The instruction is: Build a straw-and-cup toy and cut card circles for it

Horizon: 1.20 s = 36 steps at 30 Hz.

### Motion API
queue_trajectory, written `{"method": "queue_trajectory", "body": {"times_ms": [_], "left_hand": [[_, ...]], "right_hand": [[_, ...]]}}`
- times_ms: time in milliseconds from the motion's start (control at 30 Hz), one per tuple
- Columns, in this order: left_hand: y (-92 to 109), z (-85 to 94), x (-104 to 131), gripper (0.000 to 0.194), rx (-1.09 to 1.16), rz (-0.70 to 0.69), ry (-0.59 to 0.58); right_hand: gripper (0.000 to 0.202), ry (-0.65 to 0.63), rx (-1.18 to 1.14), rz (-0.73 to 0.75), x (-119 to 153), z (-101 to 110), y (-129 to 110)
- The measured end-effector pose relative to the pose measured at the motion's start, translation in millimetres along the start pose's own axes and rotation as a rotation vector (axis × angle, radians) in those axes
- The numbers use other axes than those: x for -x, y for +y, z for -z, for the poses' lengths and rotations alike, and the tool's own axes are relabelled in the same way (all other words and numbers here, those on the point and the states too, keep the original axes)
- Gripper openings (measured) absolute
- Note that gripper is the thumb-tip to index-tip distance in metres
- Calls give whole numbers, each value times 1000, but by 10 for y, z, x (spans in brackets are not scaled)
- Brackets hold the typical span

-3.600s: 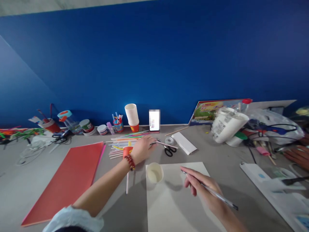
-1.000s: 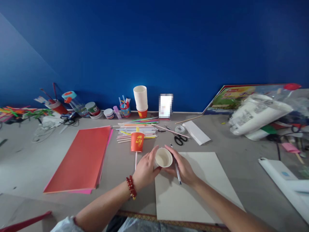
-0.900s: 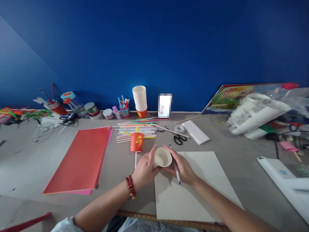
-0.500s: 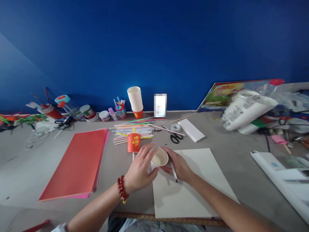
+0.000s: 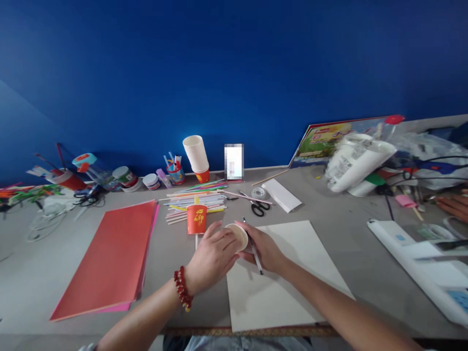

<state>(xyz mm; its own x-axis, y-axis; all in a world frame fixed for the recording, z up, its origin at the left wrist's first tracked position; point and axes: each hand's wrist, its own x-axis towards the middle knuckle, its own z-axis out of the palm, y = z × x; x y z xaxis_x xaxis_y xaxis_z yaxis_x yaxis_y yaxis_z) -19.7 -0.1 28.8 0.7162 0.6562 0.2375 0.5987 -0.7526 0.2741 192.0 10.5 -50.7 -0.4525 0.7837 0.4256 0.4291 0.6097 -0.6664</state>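
Note:
A white paper cup point(image 5: 240, 236) is tilted above a white sheet of paper point(image 5: 285, 292), its open mouth towards me. My left hand point(image 5: 218, 247), with a red bead bracelet at the wrist, is closed on the cup's left side, its fingers over the rim. My right hand point(image 5: 265, 247) wraps the cup's right side and also holds a pen point(image 5: 257, 253) along its fingers. How the right fingertips meet the cup is hidden. Just beyond my left hand is a red paper cup point(image 5: 196, 219) with straws.
Beyond the hands lie loose straws point(image 5: 199, 197), black-handled scissors point(image 5: 259, 208) and clear tape point(image 5: 259, 193). Red paper point(image 5: 106, 263) lies left. A stack of paper cups point(image 5: 195, 153) stands by the blue wall. At right are a white power strip point(image 5: 395, 243) and another person's hand point(image 5: 453, 204).
My left hand has closed in over the cup's mouth and now covers its left part. The right hand keeps the cup and pen. The view has shifted slightly right.

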Motion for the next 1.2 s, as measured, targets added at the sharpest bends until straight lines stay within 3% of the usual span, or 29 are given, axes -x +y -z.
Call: {"method": "queue_trajectory", "body": {"times_ms": [233,467,567,700,833,933,1000,1100,1200], "left_hand": [[-68,49,-207,31,-160,-158,-322],[-75,132,-313,37,-213,-190,-485],[-82,156,-341,39,-213,-203,-520],[-103,169,-363,34,-201,-216,-560],[-121,173,-373,35,-195,-216,-588],[-133,162,-375,36,-194,-221,-599],[-140,153,-375,37,-195,-234,-603],[-143,151,-380,37,-194,-250,-602],[-136,166,-392,34,-197,-255,-607]], "right_hand": [[74,-2,2,-39,-3,-6,3],[77,-14,-12,-40,-11,-3,-16],[81,-57,-14,-40,-43,110,-68],[75,-130,74,-51,11,408,-174],[48,-61,187,-106,292,608,-324],[32,-36,96,-110,486,544,-467],[23,-43,-16,-197,508,417,-551],[8,-45,-115,-301,388,202,-614],[8,3,-42,-238,235,54,-598]]}}
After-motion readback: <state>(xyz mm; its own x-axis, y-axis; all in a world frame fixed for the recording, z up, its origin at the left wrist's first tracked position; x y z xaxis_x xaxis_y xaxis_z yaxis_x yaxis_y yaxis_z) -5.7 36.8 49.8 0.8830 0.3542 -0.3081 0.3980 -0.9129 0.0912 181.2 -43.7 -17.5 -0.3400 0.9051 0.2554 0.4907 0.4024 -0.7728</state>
